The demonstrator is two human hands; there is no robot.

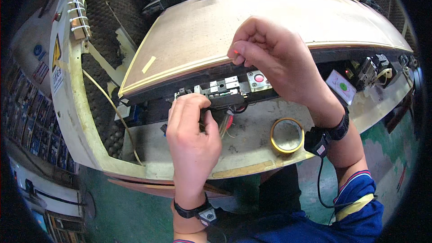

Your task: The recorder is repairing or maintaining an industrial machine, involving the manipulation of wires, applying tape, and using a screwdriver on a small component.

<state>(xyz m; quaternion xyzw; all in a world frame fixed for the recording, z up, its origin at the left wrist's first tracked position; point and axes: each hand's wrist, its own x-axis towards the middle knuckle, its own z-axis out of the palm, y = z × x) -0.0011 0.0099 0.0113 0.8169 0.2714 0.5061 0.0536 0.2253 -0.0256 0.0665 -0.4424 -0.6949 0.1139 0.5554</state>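
**Orange-red spot [236,52] showed at a pinched right hand [272,54]**

I saw it raised above the near edge of a pale panel [270,15], thumb and forefinger closed narrow; whether they held anything, I couldn't tell. The left hand [193,123] curled at the end of a silver-and-black mechanism [223,85] beside that edge, its grip partly hidden. A yellow tape roll [273,138] sat on the counter [252,146] between the forearms.
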